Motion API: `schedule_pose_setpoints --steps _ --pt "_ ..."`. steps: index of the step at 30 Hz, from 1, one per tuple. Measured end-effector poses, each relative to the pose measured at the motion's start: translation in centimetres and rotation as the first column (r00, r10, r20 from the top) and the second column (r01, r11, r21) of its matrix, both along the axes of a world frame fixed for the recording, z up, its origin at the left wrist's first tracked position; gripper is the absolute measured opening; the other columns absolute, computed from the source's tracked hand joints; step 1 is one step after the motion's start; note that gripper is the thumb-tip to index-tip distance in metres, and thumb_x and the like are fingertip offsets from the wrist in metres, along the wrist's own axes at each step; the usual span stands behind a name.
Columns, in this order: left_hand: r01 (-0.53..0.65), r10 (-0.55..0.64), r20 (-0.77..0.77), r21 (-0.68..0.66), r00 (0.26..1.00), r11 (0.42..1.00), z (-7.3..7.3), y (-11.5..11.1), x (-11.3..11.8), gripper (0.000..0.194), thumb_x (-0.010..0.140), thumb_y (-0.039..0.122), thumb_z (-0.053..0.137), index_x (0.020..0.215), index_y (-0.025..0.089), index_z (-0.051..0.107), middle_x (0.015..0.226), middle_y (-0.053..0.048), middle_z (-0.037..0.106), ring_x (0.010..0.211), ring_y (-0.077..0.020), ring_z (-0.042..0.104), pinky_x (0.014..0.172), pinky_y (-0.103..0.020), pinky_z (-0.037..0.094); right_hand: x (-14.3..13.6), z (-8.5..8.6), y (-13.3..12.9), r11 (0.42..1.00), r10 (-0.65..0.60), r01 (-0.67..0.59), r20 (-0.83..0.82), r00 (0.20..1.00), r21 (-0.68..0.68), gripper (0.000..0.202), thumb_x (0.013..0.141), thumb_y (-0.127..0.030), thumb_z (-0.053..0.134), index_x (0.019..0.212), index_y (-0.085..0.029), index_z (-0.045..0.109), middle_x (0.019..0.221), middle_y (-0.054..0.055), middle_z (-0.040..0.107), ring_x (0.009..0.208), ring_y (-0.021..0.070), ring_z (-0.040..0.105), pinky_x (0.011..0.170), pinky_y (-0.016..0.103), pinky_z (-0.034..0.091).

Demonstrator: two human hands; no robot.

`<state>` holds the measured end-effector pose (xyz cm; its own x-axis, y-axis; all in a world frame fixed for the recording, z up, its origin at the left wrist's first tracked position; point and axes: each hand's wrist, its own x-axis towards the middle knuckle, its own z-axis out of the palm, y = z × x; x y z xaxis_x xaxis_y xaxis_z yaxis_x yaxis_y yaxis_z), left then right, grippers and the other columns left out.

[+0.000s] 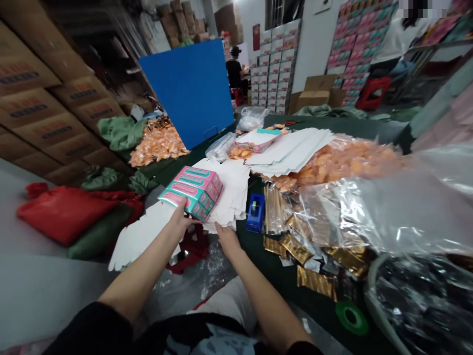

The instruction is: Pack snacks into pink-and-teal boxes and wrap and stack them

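Observation:
A block of several pink and teal boxes [195, 190] lies on white card sheets [234, 180] near the table's front edge. My left hand [182, 221] grips the block's near left corner, one finger against the upper face and the thumb lower down. Just right of it, my right hand [226, 239] has its fingers stretched out at the near edge of the sheets; whether it touches them I cannot tell. More white sheets [148, 229] fan out left of the boxes. A blue tape dispenser [255, 213] stands to the right of my right hand.
Orange packets [347, 160] and gold sachets [295, 249] cover the table's right side, beside clear plastic bags [399, 207]. Green tape [352, 318] lies nearer me. A blue panel [190, 88] stands behind. Cartons [33, 103] are stacked at left; two people are farther back.

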<state>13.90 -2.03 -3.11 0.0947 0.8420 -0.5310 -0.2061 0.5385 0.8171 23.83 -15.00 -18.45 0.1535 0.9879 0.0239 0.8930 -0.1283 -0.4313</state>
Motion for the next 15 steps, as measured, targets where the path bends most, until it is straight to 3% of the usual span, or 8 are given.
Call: schedule_pose_setpoints --steps 2,5,8,11,13,15 --pt "0.024 -0.025 0.044 0.025 0.999 0.999 -1.5 0.3 -1.5 0.051 0.085 0.043 0.066 0.132 0.027 0.052 0.113 -0.012 0.065 0.107 -0.0359 0.065 0.089 -0.073 0.045 0.1 -0.4 0.2 0.999 -0.017 0.017 -0.009 1.0 0.044 0.069 0.09 -0.015 0.057 0.153 -0.014 0.03 0.116 0.017 0.067 0.109 0.0289 0.059 0.091 0.038 0.048" --pt "0.123 -0.137 0.282 0.07 0.949 0.99 -5.0 0.7 -5.5 0.051 0.09 0.043 0.059 0.138 0.028 0.05 0.124 -0.013 0.066 0.12 -0.039 0.059 0.098 -0.076 0.037 0.1 -1.2 0.1 0.993 -0.044 0.044 0.003 0.999 0.113 0.064 0.091 -0.015 0.056 0.152 -0.016 0.035 0.113 0.015 0.068 0.107 0.028 0.059 0.092 0.036 0.047" --pt "0.169 -0.188 0.538 0.085 0.821 0.982 -9.2 1.1 -10.5 0.056 0.093 0.049 0.051 0.143 0.025 0.046 0.128 -0.014 0.066 0.128 -0.0361 0.055 0.107 -0.07 0.033 0.0 -2.1 -0.3 0.989 -0.061 0.051 0.063 0.996 0.14 0.062 0.09 -0.012 0.053 0.15 -0.015 0.038 0.111 0.015 0.069 0.105 0.0276 0.059 0.093 0.036 0.046" --pt "0.185 -0.216 0.741 0.126 0.635 0.975 -12.9 1.9 -15.7 0.056 0.098 0.05 0.038 0.143 0.019 0.049 0.126 -0.017 0.067 0.13 -0.0327 0.054 0.113 -0.064 0.029 0.2 -3.0 -0.6 0.985 -0.049 0.023 0.148 0.988 0.171 0.06 0.09 -0.013 0.053 0.149 -0.014 0.04 0.11 0.015 0.069 0.103 0.027 0.06 0.093 0.035 0.046" --pt "0.188 -0.245 0.81 0.169 0.532 0.967 -14.8 2.4 -19.2 0.054 0.1 0.047 0.032 0.136 0.016 0.058 0.118 -0.017 0.071 0.125 -0.0308 0.058 0.114 -0.06 0.03 0.6 -3.8 -0.5 0.981 -0.052 0.012 0.2 0.978 0.193 0.059 0.09 -0.014 0.052 0.148 -0.015 0.042 0.105 0.013 0.07 0.098 0.026 0.061 0.089 0.034 0.047" --pt "0.175 -0.248 0.828 0.183 0.503 0.967 -16.2 2.6 -23.0 0.053 0.1 0.044 0.031 0.123 0.013 0.067 0.104 -0.016 0.075 0.116 -0.0296 0.065 0.113 -0.056 0.035 1.3 -4.5 -0.3 0.975 -0.062 0.007 0.241 0.969 0.223 0.056 0.091 -0.017 0.05 0.147 -0.015 0.043 0.097 0.013 0.069 0.092 0.0258 0.062 0.083 0.034 0.049"
